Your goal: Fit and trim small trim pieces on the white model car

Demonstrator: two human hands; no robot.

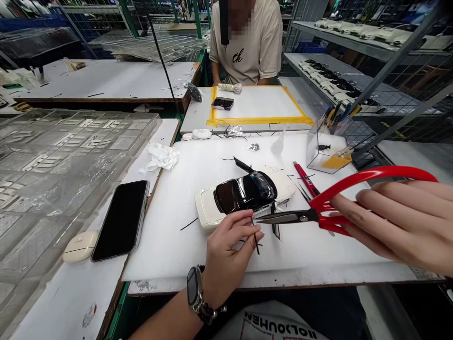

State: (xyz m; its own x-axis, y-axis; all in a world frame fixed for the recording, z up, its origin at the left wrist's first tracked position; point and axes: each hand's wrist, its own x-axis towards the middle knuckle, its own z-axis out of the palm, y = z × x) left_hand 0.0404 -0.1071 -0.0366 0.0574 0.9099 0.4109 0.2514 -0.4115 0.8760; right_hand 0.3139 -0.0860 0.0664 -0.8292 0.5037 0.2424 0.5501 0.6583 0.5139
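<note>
Between the thumb and fingers of my left hand (230, 245) is a thin black strip (256, 238), pinched so that its lower end sticks out downward. My right hand (396, 217) grips red-handled scissors (318, 203) by the loops. Their dark blades (283, 216) point left, with the tip close to the strip; whether they touch I cannot tell. Just behind my left hand stands a cream and black model car (244, 191) with its doors swung out. My fingers hide part of its near side.
A red craft knife (306, 179) and tweezers lie right of the car, before a clear tool box (327, 146). Left are a phone (122, 219), an earbud case (80, 246), crumpled tissue (161, 157) and plastic trays (71, 156). A person (246, 47) sits opposite.
</note>
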